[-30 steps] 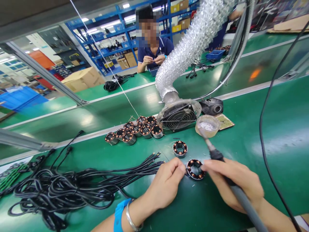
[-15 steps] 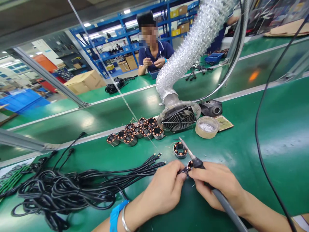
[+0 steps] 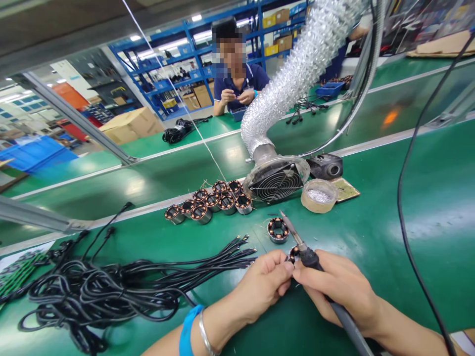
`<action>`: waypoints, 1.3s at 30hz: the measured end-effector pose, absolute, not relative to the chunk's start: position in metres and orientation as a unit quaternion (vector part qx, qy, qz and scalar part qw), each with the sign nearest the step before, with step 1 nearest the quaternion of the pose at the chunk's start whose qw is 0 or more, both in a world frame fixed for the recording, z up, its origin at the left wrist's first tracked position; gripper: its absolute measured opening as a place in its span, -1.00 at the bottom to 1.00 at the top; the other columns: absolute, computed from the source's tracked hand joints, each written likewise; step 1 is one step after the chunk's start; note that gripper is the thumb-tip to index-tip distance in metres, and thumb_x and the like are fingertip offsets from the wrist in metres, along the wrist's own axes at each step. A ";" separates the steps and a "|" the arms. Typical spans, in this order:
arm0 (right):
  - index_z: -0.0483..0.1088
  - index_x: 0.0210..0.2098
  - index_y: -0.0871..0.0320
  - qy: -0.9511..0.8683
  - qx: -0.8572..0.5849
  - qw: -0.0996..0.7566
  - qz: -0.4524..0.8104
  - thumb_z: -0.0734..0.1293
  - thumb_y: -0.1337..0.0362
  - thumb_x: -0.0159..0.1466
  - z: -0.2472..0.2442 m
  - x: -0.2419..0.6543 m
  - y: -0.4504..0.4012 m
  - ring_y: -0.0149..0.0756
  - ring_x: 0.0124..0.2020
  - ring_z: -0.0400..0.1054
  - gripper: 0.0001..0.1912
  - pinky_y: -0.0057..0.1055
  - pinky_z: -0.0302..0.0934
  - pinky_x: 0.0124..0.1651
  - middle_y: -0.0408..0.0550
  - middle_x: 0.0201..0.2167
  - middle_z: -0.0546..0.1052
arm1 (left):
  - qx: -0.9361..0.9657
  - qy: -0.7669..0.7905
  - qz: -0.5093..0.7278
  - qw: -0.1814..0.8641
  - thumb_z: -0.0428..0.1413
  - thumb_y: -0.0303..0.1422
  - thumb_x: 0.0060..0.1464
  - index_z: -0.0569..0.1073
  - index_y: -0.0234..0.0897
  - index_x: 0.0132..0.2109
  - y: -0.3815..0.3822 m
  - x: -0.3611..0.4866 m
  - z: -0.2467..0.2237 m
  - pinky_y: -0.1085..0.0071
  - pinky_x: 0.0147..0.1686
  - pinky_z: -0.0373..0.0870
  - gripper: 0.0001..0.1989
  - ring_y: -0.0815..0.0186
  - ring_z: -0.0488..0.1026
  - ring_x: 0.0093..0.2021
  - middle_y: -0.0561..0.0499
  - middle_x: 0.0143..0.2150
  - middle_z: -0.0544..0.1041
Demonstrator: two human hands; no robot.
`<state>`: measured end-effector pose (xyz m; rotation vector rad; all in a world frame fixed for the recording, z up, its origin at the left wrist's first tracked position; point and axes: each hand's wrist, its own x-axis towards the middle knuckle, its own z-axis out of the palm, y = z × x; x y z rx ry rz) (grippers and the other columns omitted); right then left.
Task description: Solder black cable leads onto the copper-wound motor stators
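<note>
My right hand [image 3: 343,284] is closed around the dark handle of a soldering iron [image 3: 291,228], whose tip points up and away to the left. Close to my right fingertips is a copper-wound motor stator [image 3: 294,252], mostly hidden by the hands and the iron. My left hand [image 3: 261,282] is pinched shut at the stator's left side. A small dark piece shows at its fingertips, but what they grip is too covered to name. Just beyond the iron, another motor stator [image 3: 278,230] sits on the green bench with its windings facing up.
Several stators [image 3: 200,212] stand grouped by the bench's back rail. A fume fan [image 3: 276,183] with a silver duct [image 3: 274,113] stands behind, beside a round tub [image 3: 318,195]. Black cables [image 3: 111,291] lie at left. A cord [image 3: 403,217] hangs at right. A co-worker [image 3: 237,84] sits opposite.
Both hands have shifted slightly right. The soldering iron's tip has moved a little right with my right hand. My left fingers have rolled inward, covering more of the dark piece.
</note>
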<state>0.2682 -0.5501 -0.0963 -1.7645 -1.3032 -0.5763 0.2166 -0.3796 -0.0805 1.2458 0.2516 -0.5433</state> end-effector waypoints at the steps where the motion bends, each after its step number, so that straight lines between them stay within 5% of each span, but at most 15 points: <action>1: 0.38 -0.05 0.17 -0.516 -0.709 0.419 -0.235 0.22 0.60 0.25 -0.096 0.268 -0.551 -0.33 -0.41 0.40 -0.65 -0.44 0.32 -0.34 -0.02 -0.38 0.51 | 0.573 0.122 -0.234 0.776 0.21 0.09 -0.08 0.19 -0.22 -0.42 -0.381 0.217 -0.081 0.53 -0.69 -0.26 -0.48 0.56 -0.15 -0.70 0.28 -0.68 0.14; 9: 0.34 -0.09 0.13 -0.414 -0.752 0.500 -0.112 0.33 0.45 0.23 -0.099 0.254 -0.561 -0.42 -0.50 0.33 -0.74 -0.46 0.32 -0.40 -0.15 -0.40 0.49 | 0.600 0.134 -0.195 0.764 0.22 0.04 -0.08 0.17 -0.23 -0.46 -0.381 0.215 -0.081 0.55 -0.66 -0.20 -0.50 0.56 -0.10 -0.67 0.28 -0.67 0.12; 13: 0.35 -0.18 0.13 -0.400 -0.754 0.492 -0.172 0.29 0.50 0.26 -0.103 0.255 -0.553 -0.39 -0.45 0.34 -0.81 -0.45 0.30 -0.38 -0.13 -0.40 0.50 | 0.609 0.143 -0.183 0.758 0.20 0.05 -0.06 0.16 -0.23 -0.47 -0.384 0.213 -0.081 0.54 -0.66 -0.19 -0.50 0.56 -0.10 -0.67 0.28 -0.67 0.10; 20: 0.43 -0.05 0.15 -0.408 -0.758 0.442 -0.254 0.26 0.57 0.24 -0.104 0.259 -0.547 -0.35 -0.51 0.27 -0.66 -0.39 0.22 -0.45 -0.08 -0.43 0.51 | 0.626 0.166 -0.146 0.748 0.17 0.08 -0.03 0.16 -0.22 -0.46 -0.392 0.210 -0.087 0.53 -0.64 -0.19 -0.49 0.55 -0.12 -0.65 0.28 -0.66 0.07; 30: 0.35 -0.02 0.15 -0.343 -0.777 0.500 -0.170 0.28 0.43 0.27 -0.103 0.254 -0.551 -0.36 -0.43 0.44 -0.72 -0.46 0.39 -0.37 -0.10 -0.35 0.54 | 0.624 0.187 -0.137 0.746 0.19 0.09 -0.05 0.17 -0.22 -0.46 -0.395 0.209 -0.087 0.54 -0.65 -0.19 -0.48 0.54 -0.13 -0.65 0.28 -0.66 0.06; 39: 0.39 0.08 0.19 -0.460 -0.743 0.411 -0.260 0.24 0.51 0.30 -0.111 0.256 -0.543 -0.28 -0.44 0.28 -0.62 -0.35 0.25 -0.38 -0.04 -0.46 0.46 | 0.628 0.177 -0.130 0.747 0.18 0.14 -0.04 0.15 -0.22 -0.44 -0.394 0.208 -0.093 0.56 -0.66 -0.20 -0.44 0.55 -0.17 -0.65 0.30 -0.65 0.01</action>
